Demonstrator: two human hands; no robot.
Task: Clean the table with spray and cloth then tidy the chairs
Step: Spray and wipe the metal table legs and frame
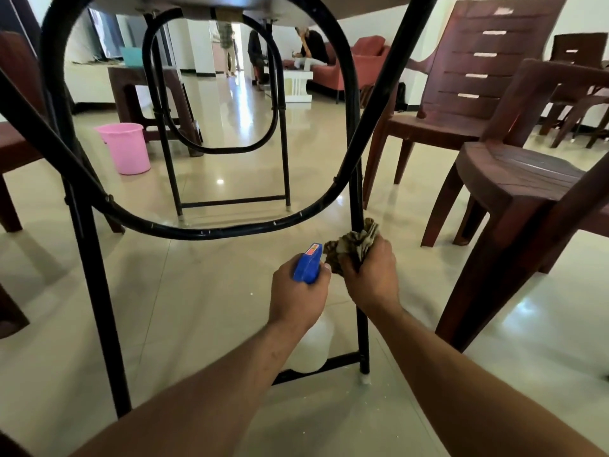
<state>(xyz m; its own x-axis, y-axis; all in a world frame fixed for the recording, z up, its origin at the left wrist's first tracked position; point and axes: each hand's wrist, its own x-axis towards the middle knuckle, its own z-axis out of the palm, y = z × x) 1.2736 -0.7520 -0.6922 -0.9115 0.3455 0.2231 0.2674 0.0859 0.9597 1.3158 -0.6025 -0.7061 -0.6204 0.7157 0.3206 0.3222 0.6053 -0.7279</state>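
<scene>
Blue sprayer (307,267) in left grip (298,293)

The label on the blue spray head (308,263) is too blurred to read.

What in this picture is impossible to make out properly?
Tabletop: head view shows only its underside; the frame's top edge cuts it off.
Spray bottle: left hand covers its neck; label too small to read.
Cloth: bunched in right hand; whether it wraps the table leg is unclear.
People far behind: small, partly hidden by the tabletop.
</scene>
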